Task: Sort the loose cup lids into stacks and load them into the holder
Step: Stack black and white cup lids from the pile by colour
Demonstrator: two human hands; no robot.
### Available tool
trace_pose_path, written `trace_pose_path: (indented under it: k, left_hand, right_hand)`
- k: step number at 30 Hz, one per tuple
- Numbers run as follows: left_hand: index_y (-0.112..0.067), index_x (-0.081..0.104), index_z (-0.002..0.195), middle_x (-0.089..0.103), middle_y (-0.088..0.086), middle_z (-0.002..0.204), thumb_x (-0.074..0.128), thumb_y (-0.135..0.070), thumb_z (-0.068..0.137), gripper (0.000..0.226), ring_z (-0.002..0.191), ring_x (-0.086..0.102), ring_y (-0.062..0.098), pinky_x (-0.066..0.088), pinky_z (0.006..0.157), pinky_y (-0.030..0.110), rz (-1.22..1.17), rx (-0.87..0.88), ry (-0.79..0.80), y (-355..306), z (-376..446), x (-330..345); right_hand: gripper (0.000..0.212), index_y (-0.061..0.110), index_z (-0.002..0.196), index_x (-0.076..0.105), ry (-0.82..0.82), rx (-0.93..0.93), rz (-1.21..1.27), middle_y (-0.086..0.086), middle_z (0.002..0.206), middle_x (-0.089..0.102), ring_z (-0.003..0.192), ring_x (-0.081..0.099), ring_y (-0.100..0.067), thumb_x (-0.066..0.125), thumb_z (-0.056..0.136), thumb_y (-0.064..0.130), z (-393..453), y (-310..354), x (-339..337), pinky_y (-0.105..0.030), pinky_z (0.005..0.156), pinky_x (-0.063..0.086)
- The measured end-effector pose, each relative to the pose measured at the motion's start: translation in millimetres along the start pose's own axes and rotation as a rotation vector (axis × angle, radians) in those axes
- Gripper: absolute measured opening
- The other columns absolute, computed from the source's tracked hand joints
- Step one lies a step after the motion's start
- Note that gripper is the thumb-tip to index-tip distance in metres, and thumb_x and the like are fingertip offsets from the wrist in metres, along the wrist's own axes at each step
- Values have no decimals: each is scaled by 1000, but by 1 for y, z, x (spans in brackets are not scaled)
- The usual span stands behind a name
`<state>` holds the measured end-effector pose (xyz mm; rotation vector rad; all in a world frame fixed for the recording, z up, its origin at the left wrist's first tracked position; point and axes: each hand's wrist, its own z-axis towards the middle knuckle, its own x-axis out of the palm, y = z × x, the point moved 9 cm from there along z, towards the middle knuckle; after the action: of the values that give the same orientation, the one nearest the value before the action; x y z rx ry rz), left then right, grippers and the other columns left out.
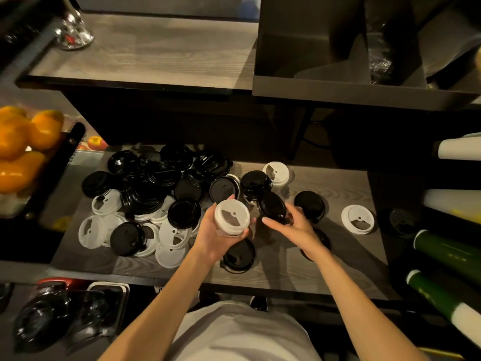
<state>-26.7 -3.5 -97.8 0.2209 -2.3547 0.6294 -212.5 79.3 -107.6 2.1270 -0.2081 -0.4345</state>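
The left hand [216,238] grips a short stack of white lids [231,217], fingers curled round its sides, above the middle of the desk [338,261]. The right hand [291,225] pinches a black lid [272,207] tilted on edge just beside that stack. A heap of loose lids [145,194], mostly black with white ones along its near side, crowds the desk's left half and lies close against the left hand. Right of the hands, four lids lie singly: two white, near the far edge [276,173] and near the right edge [358,219], and two black [309,205], one of them under the left wrist [239,256]. A small stack of black lids [255,184] stands behind the hands. The dark holder [364,92] sits on the raised shelf at the far right. Oranges [23,142] fill a tray past the left edge, and sleeves of paper cups [453,252] lie past the right edge. Any writing on the lids is too dim to read.
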Motion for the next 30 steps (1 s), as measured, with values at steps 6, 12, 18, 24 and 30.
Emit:
trace_pose_path:
  k: [6, 12, 18, 24, 30]
  left_hand:
    - [-16, 57, 141, 62, 24, 137, 48, -43, 98, 51, 128, 57, 48, 49, 91, 47, 38, -21, -11, 1, -5, -13]
    - [-15, 59, 137, 60, 24, 138, 78, -37, 83, 62, 122, 60, 48, 49, 101, 62, 229, 78, -1, -6, -12, 5]
    - [-24, 58, 140, 65, 11, 135, 47, -47, 104, 45, 121, 65, 30, 59, 89, 44, 545, 64, 152, 22, -10, 48]
    - [-17, 53, 144, 62, 16, 139, 33, -50, 107, 53, 126, 62, 36, 52, 102, 54, 553, 1, 199, 47, 1, 66]
    - [-20, 56, 140, 59, 26, 136, 49, -48, 102, 47, 120, 63, 43, 53, 96, 62, 484, -69, 195, 77, 11, 66]
  right_hand:
    - [96, 30, 153, 37, -64, -114, -720, -3, 139, 30, 136, 36, -29, 84, 74, 61, 12, -12, 15, -44, 116, 37]
    - [67, 29, 148, 48, -169, -290, -468, 2, 136, 46, 123, 55, -17, 77, 89, 43, -1, 22, 8, -38, 102, 52]
    - [71, 50, 141, 50, 84, -392, -211, 27, 141, 50, 126, 53, 2, 86, 81, 43, -42, 60, 19, -28, 100, 54]
    - [76, 35, 142, 54, -57, -337, -73, 18, 136, 59, 122, 57, 1, 91, 76, 36, -57, 44, -27, -22, 94, 55]
    - [79, 36, 141, 56, -329, -147, -243, 11, 134, 56, 124, 55, -14, 93, 73, 34, -45, -10, -144, -39, 100, 51]
